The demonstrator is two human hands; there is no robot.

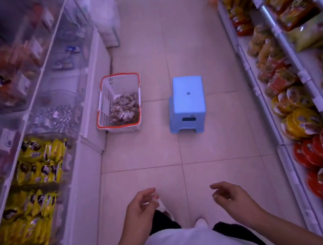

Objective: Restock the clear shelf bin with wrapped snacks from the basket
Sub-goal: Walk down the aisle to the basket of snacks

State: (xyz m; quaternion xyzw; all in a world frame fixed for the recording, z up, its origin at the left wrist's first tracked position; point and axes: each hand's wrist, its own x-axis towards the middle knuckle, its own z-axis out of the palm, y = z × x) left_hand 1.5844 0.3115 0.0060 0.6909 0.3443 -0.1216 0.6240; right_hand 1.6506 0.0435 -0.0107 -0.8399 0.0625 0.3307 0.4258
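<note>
Ahead on the floor, beside my white orange-rimmed plastic basket (120, 106) of wrapped snacks (125, 109), the blue plastic stool (187, 104) could trip me, my left hand (140, 209) and right hand (232, 196) both loosely curled, empty.

Tiled aisle floor (184, 157) lay open between both hands and the basket (111, 109). Blue stool (187, 104) stood just right of basket; shelving (88, 105) flanked it left.

White latticed plastic basket (109, 101) with orange rim; pale blue plastic stool (187, 100); yellow wrapped snack packets (34, 166); pale tiled floor (166, 56).
</note>
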